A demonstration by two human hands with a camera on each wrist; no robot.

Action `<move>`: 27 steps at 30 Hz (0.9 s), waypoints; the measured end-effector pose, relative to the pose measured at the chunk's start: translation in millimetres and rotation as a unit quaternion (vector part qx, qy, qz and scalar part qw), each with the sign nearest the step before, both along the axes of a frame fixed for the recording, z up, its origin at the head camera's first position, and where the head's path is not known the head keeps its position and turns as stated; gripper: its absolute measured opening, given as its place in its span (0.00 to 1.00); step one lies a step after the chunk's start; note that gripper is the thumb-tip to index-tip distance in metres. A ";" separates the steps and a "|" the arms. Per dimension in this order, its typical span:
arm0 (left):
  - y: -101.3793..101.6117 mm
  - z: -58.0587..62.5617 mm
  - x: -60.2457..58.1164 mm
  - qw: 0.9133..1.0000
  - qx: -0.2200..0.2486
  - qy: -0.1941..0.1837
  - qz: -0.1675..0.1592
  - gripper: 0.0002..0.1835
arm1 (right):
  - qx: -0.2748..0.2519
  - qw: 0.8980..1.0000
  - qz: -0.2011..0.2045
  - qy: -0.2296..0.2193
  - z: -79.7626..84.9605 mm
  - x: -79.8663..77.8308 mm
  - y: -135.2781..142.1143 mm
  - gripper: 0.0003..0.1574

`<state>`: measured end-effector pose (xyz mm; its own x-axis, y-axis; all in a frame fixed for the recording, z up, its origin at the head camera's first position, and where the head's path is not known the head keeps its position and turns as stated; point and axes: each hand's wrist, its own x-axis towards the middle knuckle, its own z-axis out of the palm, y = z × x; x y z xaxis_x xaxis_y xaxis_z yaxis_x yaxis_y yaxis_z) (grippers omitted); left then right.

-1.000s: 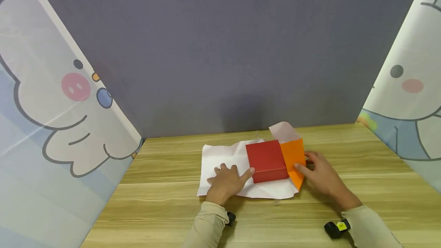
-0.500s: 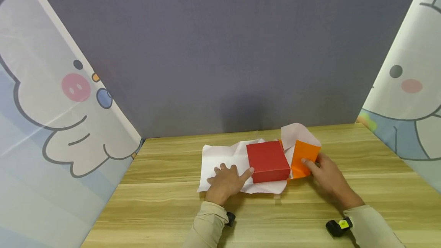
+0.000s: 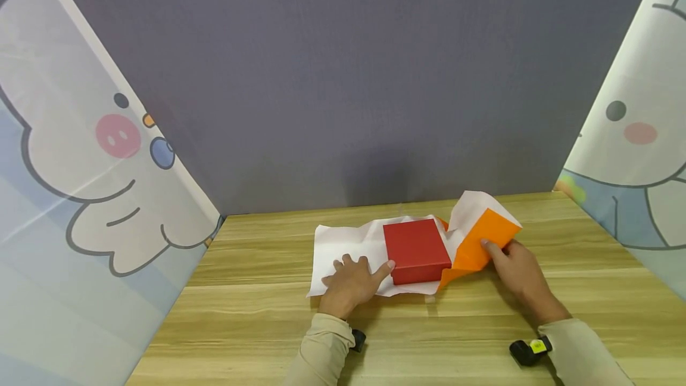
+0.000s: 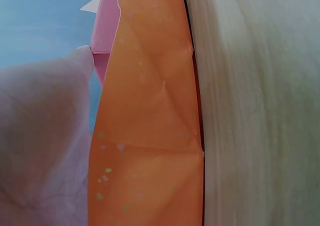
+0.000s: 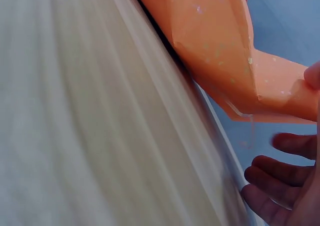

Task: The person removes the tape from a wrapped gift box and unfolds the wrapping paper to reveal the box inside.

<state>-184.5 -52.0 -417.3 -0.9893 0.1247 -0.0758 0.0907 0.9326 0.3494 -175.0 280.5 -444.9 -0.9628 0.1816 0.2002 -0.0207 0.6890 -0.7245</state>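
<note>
A red box (image 3: 417, 246) sits on a sheet of wrapping paper (image 3: 336, 246), white on its upper side and orange underneath. My left hand (image 3: 351, 286) rests on the white paper left of the box, fingers spread, its thumb at the box's near left corner. On the other side, my right hand (image 3: 518, 273) pinches the paper's raised orange flap (image 3: 490, 234) between thumb and fingers. In the left wrist view, the paper's orange edge (image 4: 150, 105) stands up creased beside the palm. The right wrist view has the right hand's lower fingers (image 5: 272, 178) below the orange paper.
A wood-grain table (image 3: 241, 326) lies under everything. Behind it rises a grey panel (image 3: 343, 88), with cartoon-printed sheets at the left (image 3: 64, 153) and right (image 3: 638, 136). Clear tape (image 3: 430, 299) shows at the paper's near edge.
My right hand has drawn the orange flap rightward, away from the box, and more white inner side shows beside it. The left hand stays in place.
</note>
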 end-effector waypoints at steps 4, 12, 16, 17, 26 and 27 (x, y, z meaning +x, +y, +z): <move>0.6 -0.9 -1.2 1.000 -0.002 -0.003 0.000 0.54 | -0.038 0.999 -0.017 0.023 -0.6 0.8 -0.1 0.36; 1.9 -1.9 -1.4 1.000 -0.002 -0.004 0.000 0.54 | -0.154 0.977 -0.117 0.094 1.8 0.8 -0.3 0.47; 1.9 -1.8 -1.6 1.000 -0.004 -0.004 0.000 0.54 | -0.192 0.956 -0.161 0.149 1.9 0.6 -1.2 0.35; 1.8 -1.6 -1.6 1.000 -0.006 -0.002 0.001 0.54 | -0.194 0.952 -0.165 0.170 1.6 0.3 -1.2 0.30; -0.1 -0.5 -0.4 1.000 -0.001 0.001 -0.001 0.52 | -0.147 0.922 -0.146 0.327 -2.6 -5.4 1.9 0.14; -0.3 -0.5 -0.3 1.000 -0.002 0.001 -0.001 0.52 | -0.147 0.923 -0.148 0.324 -2.7 -5.3 2.1 0.14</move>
<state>-184.7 -52.3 -417.9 -0.9891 0.1265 -0.0748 0.0932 0.9335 0.3462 -180.3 282.6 -447.7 -0.5572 0.5555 0.6172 -0.3583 0.5098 -0.7822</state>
